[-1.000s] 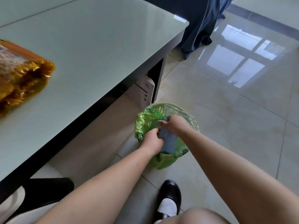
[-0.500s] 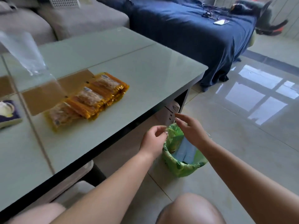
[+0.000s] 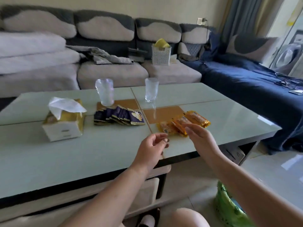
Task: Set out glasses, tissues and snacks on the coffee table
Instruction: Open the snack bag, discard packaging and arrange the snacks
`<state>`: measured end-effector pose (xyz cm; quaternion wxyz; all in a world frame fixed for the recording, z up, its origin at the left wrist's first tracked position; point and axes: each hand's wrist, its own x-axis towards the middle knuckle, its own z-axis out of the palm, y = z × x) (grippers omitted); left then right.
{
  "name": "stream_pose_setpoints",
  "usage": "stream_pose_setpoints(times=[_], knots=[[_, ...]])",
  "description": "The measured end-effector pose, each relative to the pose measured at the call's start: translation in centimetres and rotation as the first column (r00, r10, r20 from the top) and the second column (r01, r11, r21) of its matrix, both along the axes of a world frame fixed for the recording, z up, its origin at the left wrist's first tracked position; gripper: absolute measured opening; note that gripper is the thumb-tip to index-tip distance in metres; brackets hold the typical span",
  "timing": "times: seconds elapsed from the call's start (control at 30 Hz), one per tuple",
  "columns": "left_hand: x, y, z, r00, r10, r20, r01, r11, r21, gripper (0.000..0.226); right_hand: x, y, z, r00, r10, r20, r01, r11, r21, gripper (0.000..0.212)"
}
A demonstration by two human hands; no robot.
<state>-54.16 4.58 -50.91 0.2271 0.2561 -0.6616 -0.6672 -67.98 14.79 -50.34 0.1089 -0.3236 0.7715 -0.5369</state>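
Observation:
On the pale glass coffee table (image 3: 82,154) stand two clear glasses, one left (image 3: 105,92) and one right (image 3: 151,89) near the far edge. A gold tissue box (image 3: 63,122) with a white tissue sticking up sits at the left. Purple snack packets (image 3: 118,116) are fanned out in the middle. Orange snack packets (image 3: 182,123) lie to the right. My left hand (image 3: 153,148) hovers above the table's front part, fingers loosely curled and empty. My right hand (image 3: 199,138) is open and empty, its fingertips just short of the orange packets.
A grey sofa (image 3: 106,69) runs behind the table, with a white basket (image 3: 161,54) and crumpled cloth on it. A navy-covered seat (image 3: 246,79) is at the right. A bin with a green liner (image 3: 229,208) stands on the tiled floor by my right forearm.
Both hands left the green bin, where they had pushed a blue wrapper in, and rose over the table. My view lifted from the floor to the whole tabletop.

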Motion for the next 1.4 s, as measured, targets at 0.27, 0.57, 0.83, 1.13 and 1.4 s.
stream_pose_setpoints(times=[0.27,0.57,0.83,1.13,1.4], knots=[[5.4,-9.9,2.0,0.967,0.252,-0.027,-0.252,0.968,-0.019,0.013,2.0,-9.1,1.2,0.989,0.119,0.087,-0.128,0.986,0.109,0.026],[2.9,-20.6,-1.2,0.864,0.437,0.249,-0.154,0.701,-0.697,0.046,-0.2,-17.7,-1.1,0.829,0.469,-0.306,-0.26,0.807,0.53,0.062],[0.0,-22.7,-3.7,0.714,0.412,0.566,0.314,0.535,-0.785,0.065,-0.8,-21.5,-3.0,0.676,0.581,-0.454,-0.143,0.708,0.692,0.062],[-1.5,-21.4,-4.5,0.676,0.482,0.557,0.412,0.38,-0.828,0.058,-5.0,-21.4,-4.5,0.736,0.448,-0.507,-0.073,0.798,0.599,0.056],[-2.1,-21.1,-4.1,0.667,0.422,0.614,0.445,0.436,-0.783,0.061,-3.0,-21.9,-4.7,0.686,0.568,-0.455,-0.085,0.683,0.726,0.063]])
